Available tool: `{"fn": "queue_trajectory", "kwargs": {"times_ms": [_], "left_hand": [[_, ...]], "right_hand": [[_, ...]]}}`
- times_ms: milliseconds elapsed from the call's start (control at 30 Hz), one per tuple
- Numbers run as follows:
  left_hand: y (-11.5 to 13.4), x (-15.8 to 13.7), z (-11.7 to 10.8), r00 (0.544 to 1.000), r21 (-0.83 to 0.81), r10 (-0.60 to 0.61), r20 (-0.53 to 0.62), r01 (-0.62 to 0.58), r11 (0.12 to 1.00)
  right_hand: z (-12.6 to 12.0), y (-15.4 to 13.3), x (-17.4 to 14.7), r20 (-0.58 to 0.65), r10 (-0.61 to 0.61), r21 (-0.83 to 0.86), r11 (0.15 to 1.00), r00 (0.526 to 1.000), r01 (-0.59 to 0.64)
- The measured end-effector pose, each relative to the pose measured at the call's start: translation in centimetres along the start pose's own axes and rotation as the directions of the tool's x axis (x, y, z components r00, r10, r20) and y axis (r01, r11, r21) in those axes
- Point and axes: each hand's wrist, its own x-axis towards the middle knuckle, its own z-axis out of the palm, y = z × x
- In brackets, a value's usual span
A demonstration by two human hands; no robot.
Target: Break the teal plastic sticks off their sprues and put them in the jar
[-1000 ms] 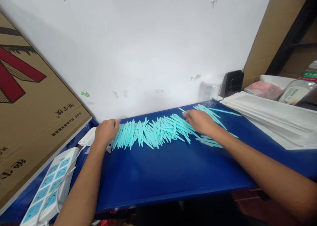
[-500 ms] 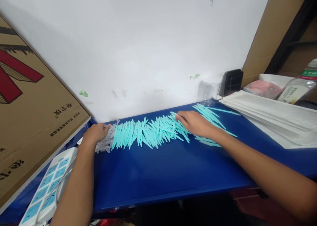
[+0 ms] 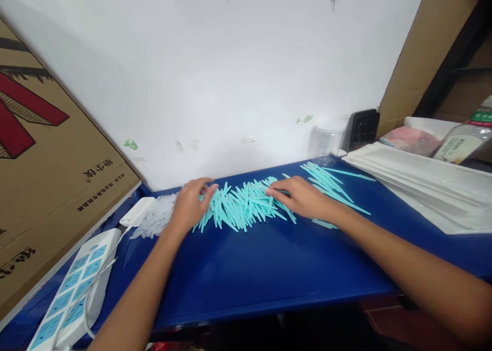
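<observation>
A long heap of slim turquoise plastic sticks lies across the blue table by the wall. Over the heap's left end is my left hand, thumb and fingers curved with a gap between them; I see nothing held there. At the right end, my right hand pinches at the sticks with thumb and forefinger, a stick showing between them. Its other fingers are partly hidden. Left of my left hand lies a pile of pale translucent pieces. More loose turquoise sticks are spread beyond my right hand.
A white power strip with cables and a small white box are at the left, beside a large carton. A clear plastic jar, a black object, white bags and a bottle stand or lie right.
My left hand has moved right from the pale pieces onto the turquoise heap, uncovering the small white box. My right hand has shifted slightly lower at the heap's right end.
</observation>
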Motion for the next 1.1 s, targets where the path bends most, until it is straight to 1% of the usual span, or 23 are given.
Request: {"fn": "queue_trajectory", "kwargs": {"times_ms": [33,100,133,200,233,300,433,500,533,567,633,733,800,833,900,933,1000,1033,1100], "left_hand": [[1.9,-0.4,0.9,0.996,-0.099,0.083,0.017,-0.081,0.992],[5.1,-1.3,2.4,0.964,-0.25,0.256,0.07,-0.231,0.94],[6.2,-1.7,3.0,0.941,-0.294,0.328,0.082,-0.291,0.91],[7.2,-2.2,3.6,0.914,-0.333,0.397,0.085,-0.349,0.876],[7.2,-2.3,3.7,0.91,-0.341,0.405,0.093,-0.353,0.871],[6.6,-2.2,3.3,0.915,-0.351,0.385,0.119,-0.324,0.878],[4.9,-1.5,1.9,0.952,-0.384,0.272,0.137,-0.202,0.901],[4.8,-1.4,1.6,0.968,-0.423,0.215,0.132,-0.141,0.895],[5.0,-1.5,1.6,0.97,-0.446,0.206,0.13,-0.128,0.886],[5.3,-1.6,1.7,0.968,-0.464,0.217,0.127,-0.136,0.875],[6.1,-1.8,2.1,0.953,-0.479,0.279,0.117,-0.192,0.857],[6.8,-1.9,2.3,0.934,-0.461,0.348,0.087,-0.272,0.845],[6.3,-1.7,2.0,0.938,-0.41,0.342,0.058,-0.29,0.865],[5.7,-1.5,1.7,0.943,-0.357,0.331,0.04,-0.296,0.886],[3.9,-1.0,0.9,0.956,-0.173,0.293,-0.007,-0.29,0.941],[2.8,-0.8,0.3,0.963,-0.051,0.268,-0.03,-0.269,0.962],[0.5,-0.4,-1.0,0.982,0.189,0.187,-0.041,-0.176,0.966],[-0.7,-0.2,-1.6,0.992,0.29,0.123,-0.042,-0.105,0.951],[-2.8,0.0,-2.8,0.998,0.436,-0.021,-0.054,0.043,0.899]], "right_hand": [[0.2,-0.4,-0.1,0.025,-0.041,0.017,0.999,0.999,0.041],[0.5,-1.2,-0.3,0.066,-0.102,0.047,0.994,0.993,0.099],[0.6,-1.6,-0.4,0.081,-0.118,0.058,0.992,0.99,0.114],[0.9,-2.1,-0.5,0.106,-0.128,0.071,0.99,0.986,0.121],[0.9,-2.2,-0.5,0.119,-0.124,0.07,0.991,0.985,0.117],[0.9,-2.0,-0.4,0.136,-0.117,0.051,0.993,0.984,0.111],[0.7,-1.1,-0.2,0.153,-0.117,0.007,0.993,0.981,0.118],[0.7,-1.1,-0.2,0.154,-0.109,0.004,0.994,0.982,0.109],[0.8,-1.3,-0.2,0.15,-0.102,0.003,0.995,0.983,0.103],[0.9,-1.5,-0.3,0.141,-0.096,0.002,0.995,0.985,0.096],[1.1,-2.0,-0.4,0.122,-0.081,-0.001,0.997,0.989,0.081],[1.2,-2.2,-0.5,0.114,-0.069,0.0,0.998,0.991,0.07],[1.1,-1.7,-0.4,0.11,-0.06,-0.008,0.998,0.992,0.062],[1.0,-1.3,-0.2,0.083,-0.041,-0.019,0.999,0.996,0.043],[0.6,-0.4,0.0,-0.04,0.032,-0.046,0.998,0.999,-0.034],[0.3,0.1,0.2,-0.12,0.082,-0.052,0.995,0.989,-0.088],[-0.2,1.2,0.4,-0.251,0.2,-0.034,0.976,0.947,-0.215],[-0.4,1.7,0.5,-0.278,0.27,-0.011,0.959,0.922,-0.285],[-0.6,2.5,0.7,-0.274,0.387,0.044,0.92,0.881,-0.39]]}}
